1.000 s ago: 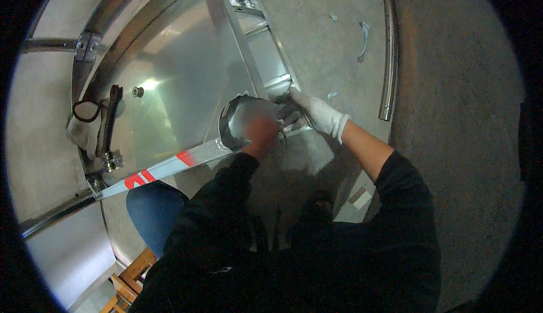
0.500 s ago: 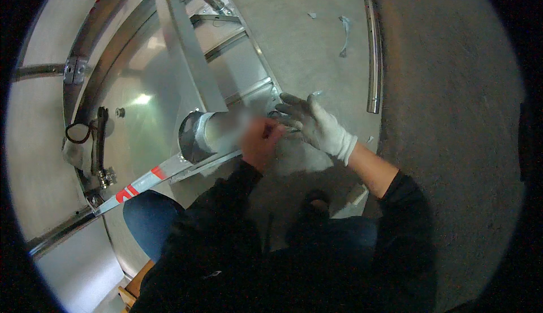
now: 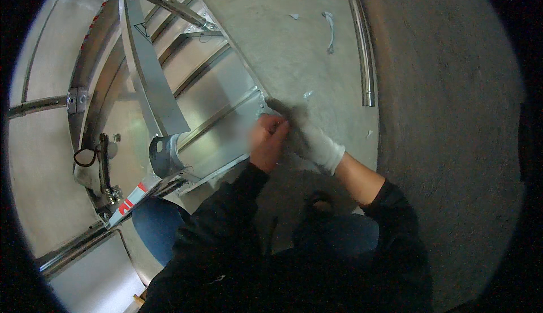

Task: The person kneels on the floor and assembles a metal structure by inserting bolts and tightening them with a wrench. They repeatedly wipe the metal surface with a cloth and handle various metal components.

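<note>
My bare left hand is closed, its thumb and fingers curled together right beside the glove. Whatever it may grip there is hidden. A white work glove with a grey, dirty palm side covers my right hand. One of its fingers stretches out toward the left, while the others are smeared by motion. Both hands come together just off the corner of a ribbed sheet-metal panel. A short cut metal tube sits to the left of them, at the foot of a flat metal bar.
A dark wrench-like tool and a small nut lie on the metal at left, near a black ring. A shiny pipe lies along the floor's dark strip. Scraps litter the grey floor.
The view has shifted, so the metalwork sits farther left in the picture. My left hand has moved closer against the gloved right hand, whose spread fingers now blur.
</note>
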`<state>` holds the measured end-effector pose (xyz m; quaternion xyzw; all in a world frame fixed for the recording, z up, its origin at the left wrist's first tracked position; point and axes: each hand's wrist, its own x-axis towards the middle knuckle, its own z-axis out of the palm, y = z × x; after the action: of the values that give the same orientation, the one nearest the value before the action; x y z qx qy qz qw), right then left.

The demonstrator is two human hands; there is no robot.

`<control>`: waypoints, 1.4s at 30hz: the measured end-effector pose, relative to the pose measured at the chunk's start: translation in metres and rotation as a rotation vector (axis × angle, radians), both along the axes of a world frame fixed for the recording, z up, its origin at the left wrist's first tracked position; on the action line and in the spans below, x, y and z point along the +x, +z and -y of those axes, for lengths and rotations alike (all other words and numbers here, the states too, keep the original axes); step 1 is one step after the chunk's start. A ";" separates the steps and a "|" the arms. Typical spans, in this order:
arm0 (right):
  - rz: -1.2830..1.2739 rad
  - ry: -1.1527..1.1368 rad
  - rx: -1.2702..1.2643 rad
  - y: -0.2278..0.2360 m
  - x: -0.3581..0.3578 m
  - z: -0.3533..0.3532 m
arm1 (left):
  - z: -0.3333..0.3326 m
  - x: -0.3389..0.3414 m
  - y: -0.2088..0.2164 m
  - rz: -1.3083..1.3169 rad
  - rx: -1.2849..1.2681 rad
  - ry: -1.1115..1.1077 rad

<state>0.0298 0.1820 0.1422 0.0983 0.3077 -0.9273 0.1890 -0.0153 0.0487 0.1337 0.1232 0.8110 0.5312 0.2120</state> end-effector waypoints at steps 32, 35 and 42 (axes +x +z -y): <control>-0.323 0.249 1.930 0.041 -0.012 -0.013 | -0.006 -0.015 0.023 -1.049 -0.276 -0.256; -0.422 0.108 1.986 0.025 -0.010 -0.013 | -0.009 -0.017 0.031 -1.038 -0.266 -0.304; -0.499 0.063 2.019 0.020 -0.010 -0.010 | -0.012 -0.011 0.036 -0.922 -0.181 -0.261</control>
<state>0.0201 0.1919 0.1624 0.0082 0.9735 -0.2271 -0.0260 -0.0259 0.0609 0.1699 0.4274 0.8411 0.3178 -0.0945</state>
